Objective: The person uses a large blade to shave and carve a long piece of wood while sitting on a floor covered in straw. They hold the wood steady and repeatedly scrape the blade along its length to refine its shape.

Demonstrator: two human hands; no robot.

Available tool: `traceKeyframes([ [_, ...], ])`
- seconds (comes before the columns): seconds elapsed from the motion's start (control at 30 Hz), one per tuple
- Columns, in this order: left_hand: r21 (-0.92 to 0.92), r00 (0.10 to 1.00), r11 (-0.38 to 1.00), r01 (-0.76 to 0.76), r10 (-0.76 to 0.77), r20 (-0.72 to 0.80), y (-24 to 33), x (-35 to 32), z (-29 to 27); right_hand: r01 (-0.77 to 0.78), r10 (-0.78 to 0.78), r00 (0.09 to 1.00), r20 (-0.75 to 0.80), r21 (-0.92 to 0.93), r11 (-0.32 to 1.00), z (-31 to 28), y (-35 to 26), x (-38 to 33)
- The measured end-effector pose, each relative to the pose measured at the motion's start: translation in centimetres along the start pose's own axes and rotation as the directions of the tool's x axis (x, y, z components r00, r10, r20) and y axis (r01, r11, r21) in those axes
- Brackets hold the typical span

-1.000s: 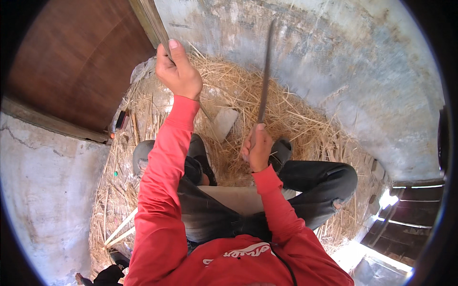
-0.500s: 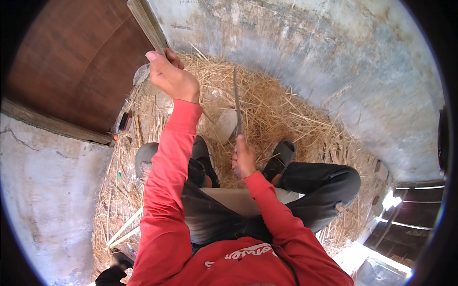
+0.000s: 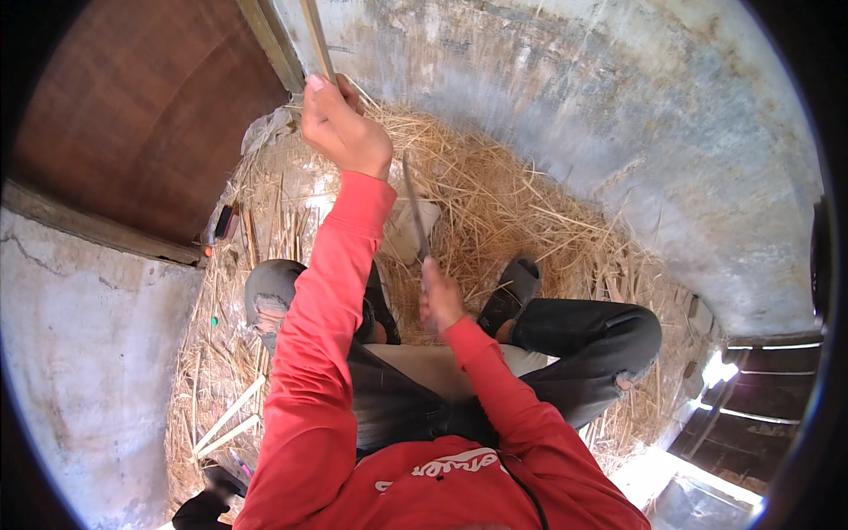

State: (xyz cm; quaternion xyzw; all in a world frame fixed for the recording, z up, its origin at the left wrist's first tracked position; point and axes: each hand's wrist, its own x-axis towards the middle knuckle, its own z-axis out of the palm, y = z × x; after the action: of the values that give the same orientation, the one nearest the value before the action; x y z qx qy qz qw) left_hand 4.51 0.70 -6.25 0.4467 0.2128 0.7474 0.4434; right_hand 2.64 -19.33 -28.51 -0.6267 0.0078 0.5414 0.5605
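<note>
Raised far out ahead, my left hand (image 3: 344, 132) is closed round the near end of a narrow wooden strip (image 3: 316, 37), which points up and away against the wall. Closer in, between my knees, my right hand (image 3: 442, 299) grips the handle of a long thin-bladed knife (image 3: 413, 203). Its blade points away from me and leans slightly left, apart from the strip. Beneath the blade, a pale flat stone or block (image 3: 413, 231) lies in the straw.
Straw (image 3: 495, 203) and split sticks cover the floor. A stained wall (image 3: 565, 97) curves ahead and right; a brown panel (image 3: 141, 115) stands at left. Two pale strips (image 3: 228, 417) lie at lower left, a small dark-and-red object (image 3: 227, 223) beside the panel. My sandalled feet (image 3: 517, 287) flank the stone.
My left hand has moved right and slightly up, bringing the strip with it. My right hand has shifted a little left and down, and the knife blade now tilts left.
</note>
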Motion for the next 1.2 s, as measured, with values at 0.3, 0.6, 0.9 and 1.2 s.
traceKeyframes([
  [0.3, 0.017, 0.999, 1.0, -0.001, 0.001, -0.032, 0.0, 0.7, 0.5, 0.79, -0.813, 0.576, 0.086, 0.2, 0.58, 0.6, 2.6, -0.4],
  [0.6, -0.061, 0.991, 0.998, 0.015, -0.022, -0.131, -0.5, 1.8, -2.2, 0.094, -0.059, 0.985, -0.16, 0.221, 0.971, -1.0, -5.0, -0.8],
  [0.9, 0.024, 0.997, 0.999, 0.026, -0.024, -0.071, -0.6, 1.3, -0.7, 0.575, -0.596, 0.803, 0.001, -0.265, 0.774, -4.2, 9.4, 4.4],
  [1.2, 0.09, 0.997, 0.994, -0.059, 0.063, -0.045, -2.1, 1.9, -2.2, 0.202, -0.201, 0.979, -0.026, 0.053, 0.978, 0.1, -6.0, 0.1],
])
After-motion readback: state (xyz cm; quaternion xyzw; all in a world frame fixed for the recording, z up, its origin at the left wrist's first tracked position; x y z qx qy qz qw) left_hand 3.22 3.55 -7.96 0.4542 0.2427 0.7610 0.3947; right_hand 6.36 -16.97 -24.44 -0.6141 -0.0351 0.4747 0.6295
